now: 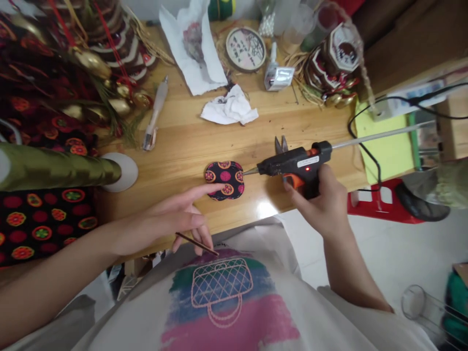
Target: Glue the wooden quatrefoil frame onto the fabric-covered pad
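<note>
In the lower middle of the frame, the left hand [175, 219] is half curled. It holds a thin brown strip [197, 243] in its bent fingers. One long finger reaches out and touches the flower-print cloth piece [224, 178] in the middle. On the right, the right hand [331, 209] is wrapped around the black glue gun [288, 163]. Its metal tip is at the cloth's right edge. At the top, a clear pack [268, 10] has white beads [266, 27] in it, left of a clear cup [300, 22].
</note>
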The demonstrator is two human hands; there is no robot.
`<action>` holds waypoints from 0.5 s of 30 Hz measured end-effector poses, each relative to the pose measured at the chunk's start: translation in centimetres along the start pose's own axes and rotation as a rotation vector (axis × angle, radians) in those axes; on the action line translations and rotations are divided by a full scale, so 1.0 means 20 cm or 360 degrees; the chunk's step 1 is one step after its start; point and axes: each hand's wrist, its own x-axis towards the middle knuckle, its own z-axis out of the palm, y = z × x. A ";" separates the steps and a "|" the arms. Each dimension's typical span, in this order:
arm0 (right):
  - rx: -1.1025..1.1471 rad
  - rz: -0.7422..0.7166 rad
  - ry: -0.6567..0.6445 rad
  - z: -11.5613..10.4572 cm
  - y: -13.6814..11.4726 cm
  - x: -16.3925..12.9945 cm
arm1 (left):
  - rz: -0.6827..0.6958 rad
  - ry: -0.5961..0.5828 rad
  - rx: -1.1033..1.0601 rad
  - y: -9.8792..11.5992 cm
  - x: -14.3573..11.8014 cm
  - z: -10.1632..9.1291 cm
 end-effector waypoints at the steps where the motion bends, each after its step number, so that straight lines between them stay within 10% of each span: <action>1: 0.0028 0.0015 0.0002 0.00 -0.01 0.00 | -0.0022 0.0016 -0.0060 0.00 -0.01 0.00; 15: -0.0257 -0.0473 0.0063 0.17 -0.13 0.03 | 0.0148 0.0012 -0.0273 -0.13 -0.06 -0.10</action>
